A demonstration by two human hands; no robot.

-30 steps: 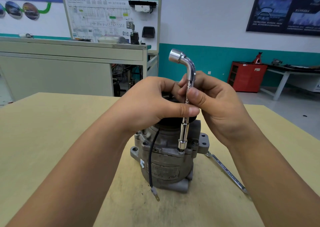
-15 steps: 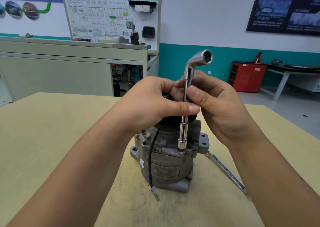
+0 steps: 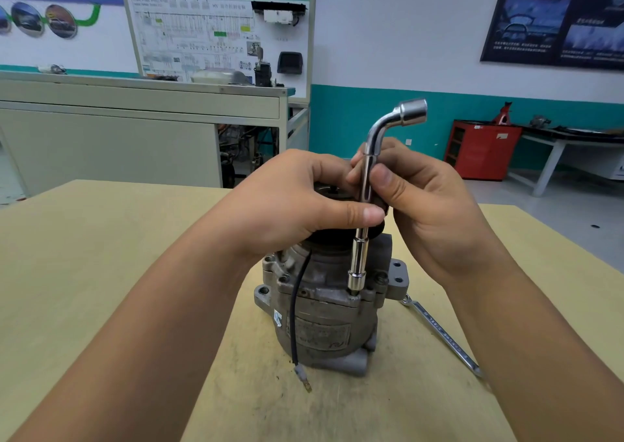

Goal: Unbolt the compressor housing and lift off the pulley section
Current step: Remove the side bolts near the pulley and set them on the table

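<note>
Off to your far left in the back there's a long grey bench (image 3: 135, 130), and everything that matters sits on the yellowish table (image 3: 84, 272) in front of you. Your left hand (image 3: 297, 201) is curled over the top of the black pulley section (image 3: 341, 240), fingers wrapped round it and thumb stretched across the front, its tip right up against the tool's shaft. Below that hand a black wire (image 3: 296, 306) hangs down the front of the compressor (image 3: 324, 326), which stands upright about mid-table with the pulley end on top. Just right of the wire, the L-shaped socket wrench (image 3: 366, 184) stands nearly vertical, lower socket seated on a bolt (image 3: 354, 293) at the housing flange, bent end sticking up and pointing right. Your right hand (image 3: 435, 205) pinches the shaft up high between thumb and fingertips, the other fingers loosely curled behind it. A flat spanner (image 3: 442, 333) lies on the table just right of the compressor, partly under your right forearm. Way back on the right is a red cabinet (image 3: 483, 147).
</note>
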